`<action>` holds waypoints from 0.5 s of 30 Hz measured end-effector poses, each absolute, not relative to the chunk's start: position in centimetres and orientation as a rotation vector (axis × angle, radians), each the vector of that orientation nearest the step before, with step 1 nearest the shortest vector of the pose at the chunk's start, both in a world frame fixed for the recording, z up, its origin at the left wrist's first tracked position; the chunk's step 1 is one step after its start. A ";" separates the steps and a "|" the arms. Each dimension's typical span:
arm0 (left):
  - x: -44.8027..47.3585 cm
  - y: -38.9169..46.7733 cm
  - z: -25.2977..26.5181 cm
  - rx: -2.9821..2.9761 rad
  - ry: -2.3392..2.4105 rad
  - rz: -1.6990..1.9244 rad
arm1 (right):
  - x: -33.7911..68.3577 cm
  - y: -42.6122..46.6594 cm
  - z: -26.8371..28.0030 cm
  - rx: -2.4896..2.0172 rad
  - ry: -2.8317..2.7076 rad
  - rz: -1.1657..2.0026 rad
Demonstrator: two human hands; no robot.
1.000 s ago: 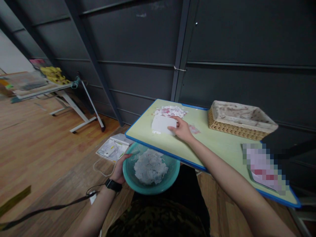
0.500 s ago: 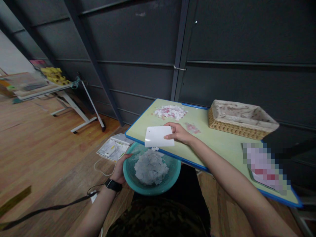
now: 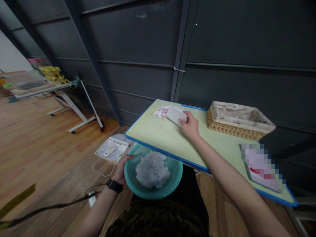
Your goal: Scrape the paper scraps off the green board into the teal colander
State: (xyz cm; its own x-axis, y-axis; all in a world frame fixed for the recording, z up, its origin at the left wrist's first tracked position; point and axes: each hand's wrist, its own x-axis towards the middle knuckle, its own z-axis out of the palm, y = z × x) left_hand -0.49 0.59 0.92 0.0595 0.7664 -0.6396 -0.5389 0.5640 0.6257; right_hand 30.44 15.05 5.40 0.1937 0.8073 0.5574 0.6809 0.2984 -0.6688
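My right hand (image 3: 191,125) grips a flat white card (image 3: 176,116) by its right side. The card hovers over or touches a pile of white and pink paper scraps (image 3: 160,112) on the pale green tabletop (image 3: 148,131), hiding part of it. My left hand (image 3: 121,169) is closed on the rim of a teal plastic basket (image 3: 178,177), which sits just below the table's near edge. Torn white paper pieces (image 3: 151,171) are heaped inside this basket.
A lined wicker basket (image 3: 229,130) stands at the table's back right, with a blurred-out flat item (image 3: 263,171) nearer me. An open white box (image 3: 112,149) with a cable lies on the floor at left. Dark metal panels (image 3: 133,39) rise behind the table.
My right hand has carried the white card from above the teal basket's edge to the scrap pile. The smaller pinkish patch no longer shows. My left hand stays on the basket.
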 end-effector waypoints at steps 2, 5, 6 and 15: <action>-0.4 0.6 0.9 0.246 1.125 0.994 | 30.1 14.7 5.3 -1.443 -1.611 0.058; -0.4 0.5 0.9 0.231 1.087 0.997 | 29.3 14.6 4.9 -1.435 -1.725 -0.012; -0.3 0.4 0.9 0.221 1.074 0.996 | 29.1 14.7 4.8 -1.433 -1.755 -0.021; 0.1 -0.1 -1.3 0.217 1.028 0.946 | 27.8 15.1 4.9 -1.484 -1.984 -0.114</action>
State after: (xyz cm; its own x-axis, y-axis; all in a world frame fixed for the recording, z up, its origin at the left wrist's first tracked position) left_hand 0.10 -0.12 -1.30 0.1760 0.7551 -0.6316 -0.5670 0.6023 0.5620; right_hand 27.81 15.08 4.95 -0.1488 0.8284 0.5400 0.8846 0.3555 -0.3017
